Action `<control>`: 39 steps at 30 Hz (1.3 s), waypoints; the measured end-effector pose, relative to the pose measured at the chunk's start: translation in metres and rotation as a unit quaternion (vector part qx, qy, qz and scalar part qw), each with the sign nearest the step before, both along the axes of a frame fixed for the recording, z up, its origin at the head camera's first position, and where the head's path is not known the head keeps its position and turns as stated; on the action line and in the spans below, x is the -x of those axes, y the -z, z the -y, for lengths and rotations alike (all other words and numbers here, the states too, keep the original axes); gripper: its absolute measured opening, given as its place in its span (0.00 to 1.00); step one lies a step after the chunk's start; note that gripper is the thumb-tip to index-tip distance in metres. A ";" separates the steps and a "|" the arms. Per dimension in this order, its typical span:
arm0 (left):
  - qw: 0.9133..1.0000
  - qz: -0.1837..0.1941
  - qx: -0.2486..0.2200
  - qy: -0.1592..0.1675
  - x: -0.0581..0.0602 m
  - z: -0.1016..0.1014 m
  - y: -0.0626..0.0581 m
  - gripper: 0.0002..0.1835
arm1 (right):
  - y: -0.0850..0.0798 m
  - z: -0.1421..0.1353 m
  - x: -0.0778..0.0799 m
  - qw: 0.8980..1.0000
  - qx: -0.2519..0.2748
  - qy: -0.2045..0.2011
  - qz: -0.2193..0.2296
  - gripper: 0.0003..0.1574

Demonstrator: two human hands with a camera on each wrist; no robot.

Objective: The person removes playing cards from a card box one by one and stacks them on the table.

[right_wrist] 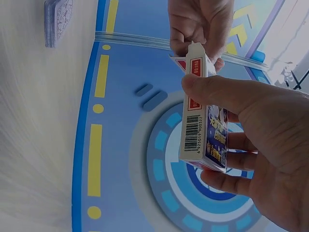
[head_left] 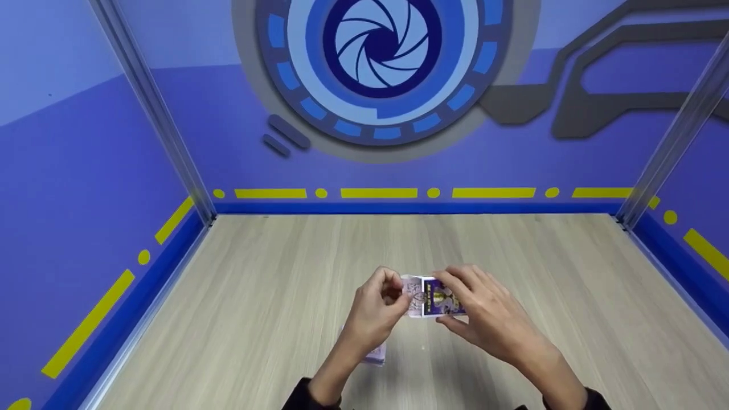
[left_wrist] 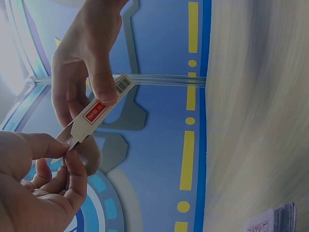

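Note:
My right hand (head_left: pixel 490 310) holds a small card box (head_left: pixel 441 299) from its right end, thumb on the narrow side, which bears a red label and a barcode (right_wrist: pixel 192 133). The box is tilted in the air above the table, and its front is purple and yellow. At the left end, playing cards (head_left: pixel 414 297) with a pinkish patterned back show out of the box. My left hand (head_left: pixel 376 304) pinches at that end between thumb and fingers; its fingertips hide part of the grip. A deck of cards (head_left: pixel 375 356) lies on the table, partly behind the left forearm.
The wood-grain table (head_left: pixel 273 273) is bounded by blue printed panels (head_left: pixel 370 171) at the back and both sides. Metal corner posts (head_left: pixel 165 125) rise where the panels meet.

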State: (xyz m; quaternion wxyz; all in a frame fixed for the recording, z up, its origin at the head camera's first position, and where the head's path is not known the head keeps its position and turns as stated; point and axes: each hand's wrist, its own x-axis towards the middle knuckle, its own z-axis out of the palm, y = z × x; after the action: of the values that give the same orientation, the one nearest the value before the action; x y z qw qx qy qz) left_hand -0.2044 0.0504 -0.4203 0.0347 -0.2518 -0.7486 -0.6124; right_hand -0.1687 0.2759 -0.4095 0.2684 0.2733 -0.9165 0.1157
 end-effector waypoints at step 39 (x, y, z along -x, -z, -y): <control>0.898 -0.265 0.346 -0.055 0.010 0.041 -0.018 0.35 | -0.004 -0.017 0.002 0.999 0.014 0.030 0.008 0.48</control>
State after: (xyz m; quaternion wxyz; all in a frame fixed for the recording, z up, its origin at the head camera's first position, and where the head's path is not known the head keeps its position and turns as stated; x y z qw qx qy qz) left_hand -0.2146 0.0091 -0.4026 0.1761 -0.3593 -0.8890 -0.2228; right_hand -0.1707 0.2930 -0.4054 0.2687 0.2412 -0.9244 0.1229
